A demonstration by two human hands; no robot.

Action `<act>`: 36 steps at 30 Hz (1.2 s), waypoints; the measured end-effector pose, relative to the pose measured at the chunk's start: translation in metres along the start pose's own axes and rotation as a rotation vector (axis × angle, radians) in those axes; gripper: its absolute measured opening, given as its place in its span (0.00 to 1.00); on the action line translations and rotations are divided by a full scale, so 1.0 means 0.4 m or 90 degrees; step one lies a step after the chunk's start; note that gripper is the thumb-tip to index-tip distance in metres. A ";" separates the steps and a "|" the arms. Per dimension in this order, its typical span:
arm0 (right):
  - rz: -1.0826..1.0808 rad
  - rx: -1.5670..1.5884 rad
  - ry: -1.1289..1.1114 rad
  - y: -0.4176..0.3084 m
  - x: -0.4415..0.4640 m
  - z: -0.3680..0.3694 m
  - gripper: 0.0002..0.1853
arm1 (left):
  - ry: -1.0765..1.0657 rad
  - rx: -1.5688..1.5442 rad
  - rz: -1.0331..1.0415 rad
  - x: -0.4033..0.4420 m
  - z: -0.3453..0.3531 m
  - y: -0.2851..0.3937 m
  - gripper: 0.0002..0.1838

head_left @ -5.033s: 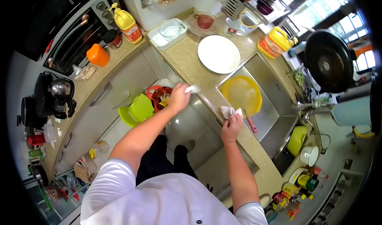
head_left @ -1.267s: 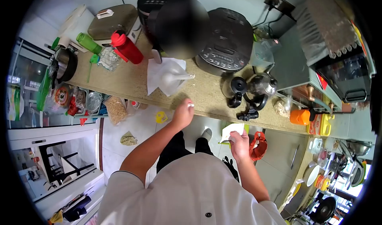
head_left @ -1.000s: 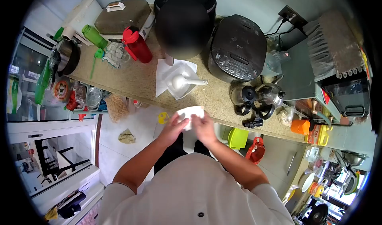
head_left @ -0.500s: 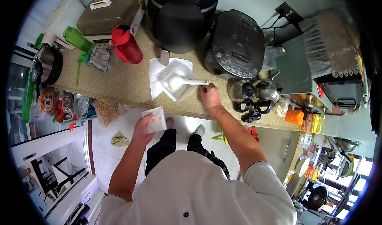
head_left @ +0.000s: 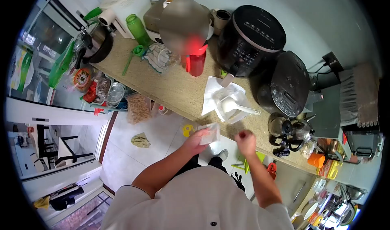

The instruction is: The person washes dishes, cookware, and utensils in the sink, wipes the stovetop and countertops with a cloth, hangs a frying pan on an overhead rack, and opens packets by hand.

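Note:
My left hand (head_left: 196,143) grips a small white packet (head_left: 210,133) with orange-red print, held in front of the counter edge. My right hand (head_left: 246,143) is closed, its fingers curled together near the edge; whatever it may hold is hidden. Beyond both hands, a clear plastic tub (head_left: 240,115) rests on a white paper sheet (head_left: 210,92). Lying in the tub is a white spoon (head_left: 244,109), its handle reaching over the rim to the right.
A red pitcher (head_left: 197,62) stands on the counter (head_left: 170,87), left of a black rice cooker (head_left: 254,39). Behind the tub's right side sits another black cooker (head_left: 286,85). Glass pots (head_left: 280,125) are at right. A green bottle (head_left: 137,29) stands at left.
My view has swung left, so the counter and its things sit further right in the picture. My right hand has drawn back from beside the spoon handle. The packet stays in my left hand.

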State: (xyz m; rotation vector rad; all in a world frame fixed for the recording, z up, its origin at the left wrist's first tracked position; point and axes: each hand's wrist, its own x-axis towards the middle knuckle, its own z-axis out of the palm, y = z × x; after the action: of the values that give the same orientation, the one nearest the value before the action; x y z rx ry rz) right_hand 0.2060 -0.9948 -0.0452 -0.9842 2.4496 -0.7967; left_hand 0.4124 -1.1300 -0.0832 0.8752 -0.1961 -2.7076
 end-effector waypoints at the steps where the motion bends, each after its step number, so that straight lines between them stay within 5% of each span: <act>1: -0.027 0.055 -0.013 -0.056 -0.049 -0.009 0.08 | -0.053 -0.037 -0.026 -0.005 0.012 -0.006 0.23; 3: -0.134 0.105 -0.046 -0.155 -0.109 -0.015 0.06 | -0.126 -0.114 -0.079 -0.015 0.031 -0.032 0.26; 6: -0.384 -0.086 0.050 -0.233 -0.139 -0.012 0.09 | -0.165 -0.169 -0.052 -0.043 0.066 -0.055 0.26; 14: -0.427 0.184 -0.079 -0.383 -0.157 0.022 0.04 | -0.051 -0.174 0.104 -0.178 -0.017 0.038 0.18; 20: -0.539 0.179 -0.034 -0.685 -0.022 0.185 0.16 | 0.013 -0.204 0.181 -0.274 -0.156 0.264 0.14; 24: -0.553 0.037 -0.081 -0.868 0.213 0.578 0.23 | -0.008 -0.169 0.201 -0.326 -0.340 0.467 0.14; 28: -0.447 -0.231 0.185 -0.988 0.513 0.894 0.27 | 0.172 -0.140 0.136 -0.414 -0.473 0.682 0.14; 31: -0.242 -0.337 0.053 -1.020 0.580 0.943 0.27 | 0.209 -0.124 0.119 -0.454 -0.541 0.826 0.12; 36: -0.166 -0.345 -0.110 -1.146 0.386 0.849 0.31 | 0.242 -0.170 0.118 -0.460 -0.599 0.957 0.10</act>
State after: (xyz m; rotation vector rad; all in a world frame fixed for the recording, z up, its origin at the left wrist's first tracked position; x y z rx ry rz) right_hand 0.5115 -1.5005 -0.0381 -1.5143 2.4586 -0.0925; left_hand 0.7841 -1.4457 -0.0925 1.1956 0.1536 -2.2776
